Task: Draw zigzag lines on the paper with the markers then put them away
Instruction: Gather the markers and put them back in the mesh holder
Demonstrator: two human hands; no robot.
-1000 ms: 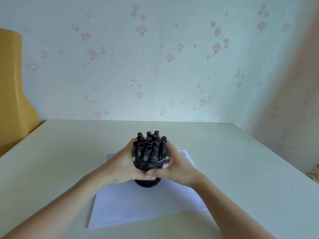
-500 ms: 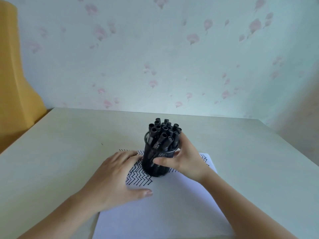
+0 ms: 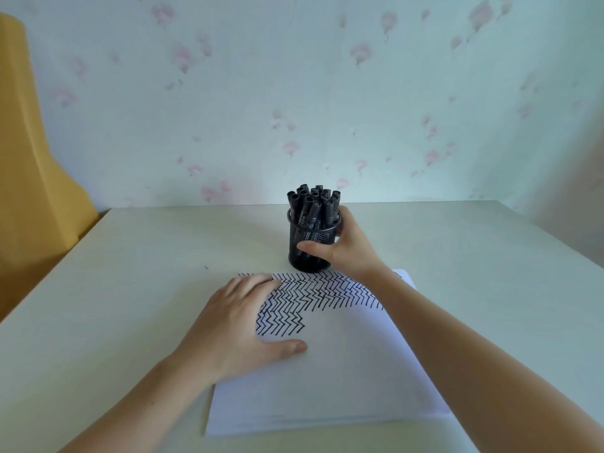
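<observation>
A black mesh pen cup (image 3: 309,253) stands on the table just beyond the far edge of the white paper (image 3: 333,371). Several black markers (image 3: 313,204) stand in it, caps up. My right hand (image 3: 349,246) grips the cup from its right side, thumb across the front. My left hand (image 3: 238,328) rests flat on the left part of the paper, fingers straight. Black zigzag lines (image 3: 313,299) fill the far part of the sheet; my left hand and right forearm hide some of them.
The pale table (image 3: 130,289) runs back to a wall with pink flower wallpaper (image 3: 294,93). A yellow chair back (image 3: 29,158) stands at the left edge of the table.
My right hand has carried the cup off the paper to the table beyond it. My left hand let go of the cup and now lies flat on the paper.
</observation>
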